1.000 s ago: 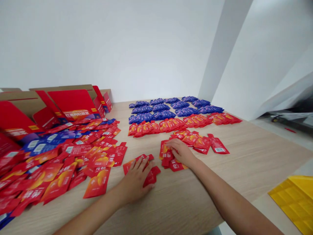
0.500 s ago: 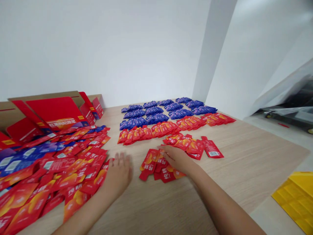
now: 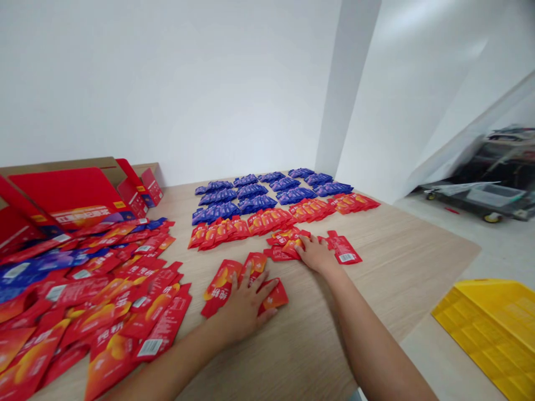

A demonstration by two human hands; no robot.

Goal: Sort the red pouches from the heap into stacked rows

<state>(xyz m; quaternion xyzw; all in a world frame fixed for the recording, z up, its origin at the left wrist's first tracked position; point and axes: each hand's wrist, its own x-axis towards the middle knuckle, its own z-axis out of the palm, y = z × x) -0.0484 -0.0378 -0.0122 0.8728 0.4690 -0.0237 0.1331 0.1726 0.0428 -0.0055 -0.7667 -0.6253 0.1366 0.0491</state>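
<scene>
My left hand (image 3: 242,306) lies with fingers spread on a few red pouches (image 3: 222,284) with orange fruit prints, near the front middle of the table. My right hand (image 3: 318,255) rests farther back and to the right, palm down, its fingers over another small group of red pouches (image 3: 284,240). Those fingers look stretched and slightly apart. Just right of it lies a single red pouch (image 3: 346,249), barcode side up. On the left spreads a large loose heap of red pouches (image 3: 121,301), with some blue pouches (image 3: 35,273) among them.
Behind my hands, a row of overlapping red pouch bundles (image 3: 267,221) crosses the table (image 3: 401,239); rows of blue pouch bundles (image 3: 253,204) lie behind it. Open red cartons (image 3: 67,192) stand back left. A yellow crate (image 3: 489,328) and a wheeled cart (image 3: 480,195) are off the right edge.
My left hand has moved right from the heap's edge onto the front pouches. My right hand has left them and reached back to the farther group. The view has turned slightly right.
</scene>
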